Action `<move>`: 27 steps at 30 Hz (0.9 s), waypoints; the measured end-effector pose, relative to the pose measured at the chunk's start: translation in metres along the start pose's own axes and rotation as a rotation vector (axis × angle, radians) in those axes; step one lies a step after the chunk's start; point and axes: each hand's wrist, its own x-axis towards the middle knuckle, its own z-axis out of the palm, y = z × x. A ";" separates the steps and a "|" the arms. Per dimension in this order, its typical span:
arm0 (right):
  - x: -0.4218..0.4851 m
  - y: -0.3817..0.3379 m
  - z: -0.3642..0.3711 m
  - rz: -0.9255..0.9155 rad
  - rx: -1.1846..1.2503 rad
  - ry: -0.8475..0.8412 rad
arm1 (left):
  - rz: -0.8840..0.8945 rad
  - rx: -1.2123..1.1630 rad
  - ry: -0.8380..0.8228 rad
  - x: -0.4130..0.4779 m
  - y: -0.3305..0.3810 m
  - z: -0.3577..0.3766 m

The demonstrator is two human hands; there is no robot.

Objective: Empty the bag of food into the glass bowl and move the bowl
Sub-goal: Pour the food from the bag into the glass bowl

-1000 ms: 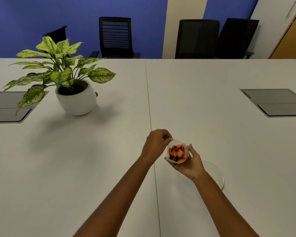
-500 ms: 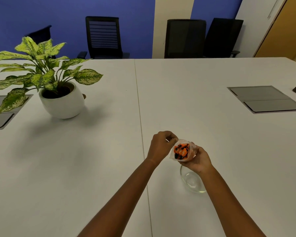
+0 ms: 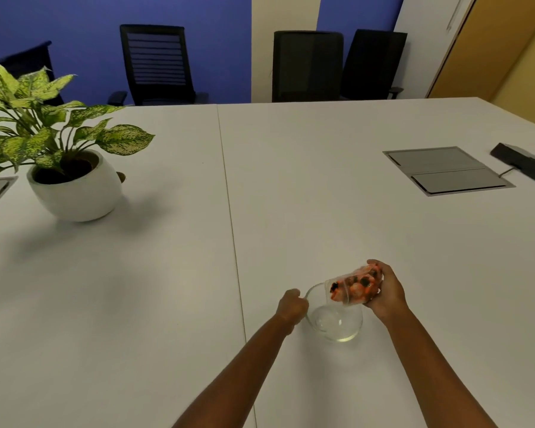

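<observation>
A clear glass bowl (image 3: 334, 324) stands on the white table, near me and right of the table seam; I see no food in it. My right hand (image 3: 385, 291) grips a small clear bag of orange and dark food (image 3: 354, 285). The bag is tipped on its side, its open mouth pointing left and down over the bowl's rim. My left hand (image 3: 292, 305) is closed on the bowl's left rim.
A potted plant in a white pot (image 3: 74, 186) stands at the far left. A grey hatch (image 3: 445, 169) is set into the table at the right, with a black device (image 3: 522, 162) beyond it. Black chairs (image 3: 156, 63) line the far edge.
My left hand let go of the bag's mouth and dropped to the bowl's rim. My right hand tipped the bag from upright onto its side over the bowl.
</observation>
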 end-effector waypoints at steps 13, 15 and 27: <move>-0.028 0.023 0.027 -0.594 -0.603 -0.021 | -0.047 -0.147 -0.062 0.002 -0.011 0.000; -0.033 0.024 0.030 -0.694 -0.681 -0.006 | -0.047 -0.135 -0.068 -0.001 -0.010 -0.003; -0.050 0.012 0.042 -0.876 -0.692 0.057 | -0.035 -0.170 -0.038 -0.005 -0.006 -0.015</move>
